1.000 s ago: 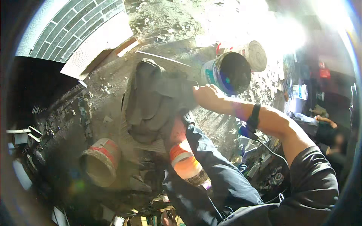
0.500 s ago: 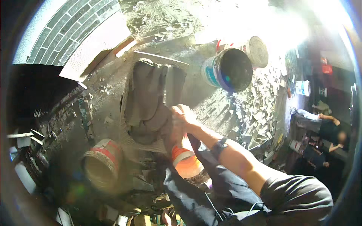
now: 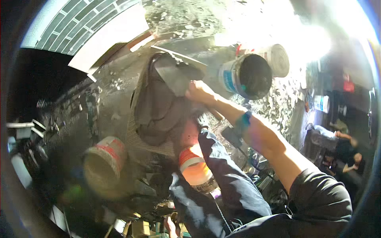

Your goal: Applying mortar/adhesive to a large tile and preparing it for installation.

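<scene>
In my right hand is a trowel, gripped by its handle. Its broad flat blade lies over the far part of a heap of wet grey mortar. The mortar is spread thick on a slab with a textured edge, on the ground before me. At the lower edge my left hand shows only in part, low beside my leg; its grip is unclear. Between my legs stands an orange and white bucket.
An open bucket with a dark inside stands right of the mortar, another bucket behind it. A red-banded bucket is at left. Broken fragments litter the ground. At far right another person is near a white bucket.
My right hand has moved away from me, bringing the trowel blade to the mortar's far part. The mortar's grooved surface looks smoother. My left hand shows a little more at the lower edge.
</scene>
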Tool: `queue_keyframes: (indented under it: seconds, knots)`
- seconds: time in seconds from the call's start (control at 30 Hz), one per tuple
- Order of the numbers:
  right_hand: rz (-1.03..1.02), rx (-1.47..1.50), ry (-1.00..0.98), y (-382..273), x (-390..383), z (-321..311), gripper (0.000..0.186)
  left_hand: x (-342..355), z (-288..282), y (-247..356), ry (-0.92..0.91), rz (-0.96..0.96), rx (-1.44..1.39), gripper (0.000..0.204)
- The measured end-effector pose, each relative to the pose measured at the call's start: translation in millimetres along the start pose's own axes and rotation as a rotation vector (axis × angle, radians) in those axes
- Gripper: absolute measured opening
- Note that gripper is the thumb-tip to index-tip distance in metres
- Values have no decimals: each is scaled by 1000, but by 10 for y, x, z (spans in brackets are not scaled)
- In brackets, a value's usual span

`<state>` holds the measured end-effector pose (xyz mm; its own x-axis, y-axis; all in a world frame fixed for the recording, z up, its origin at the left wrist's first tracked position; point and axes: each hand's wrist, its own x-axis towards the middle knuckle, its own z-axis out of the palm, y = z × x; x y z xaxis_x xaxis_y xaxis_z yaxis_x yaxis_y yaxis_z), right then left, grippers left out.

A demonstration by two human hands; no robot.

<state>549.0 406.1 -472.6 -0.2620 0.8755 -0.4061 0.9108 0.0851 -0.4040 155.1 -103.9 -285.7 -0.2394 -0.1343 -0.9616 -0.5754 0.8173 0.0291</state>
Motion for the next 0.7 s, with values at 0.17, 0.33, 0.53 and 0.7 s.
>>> queue_keyframes:
  seconds: [0.17,0.33,0.53,0.7]
  knots:
    - [155,87,-214,-721,-563,9,34,0,-442,-163,-13,19,-147,33]
    - [48,369,-327,-1327,-1018,707,44,243,-940,-670,46,306,193,33]
    - [336,458,-495,-2034,-1173,974,40,218,-777,-541,77,-1,-205,33]
    - [8,-397,-246,-1997,-1111,549,19,285,-1001,-769,-7,27,-179,42]
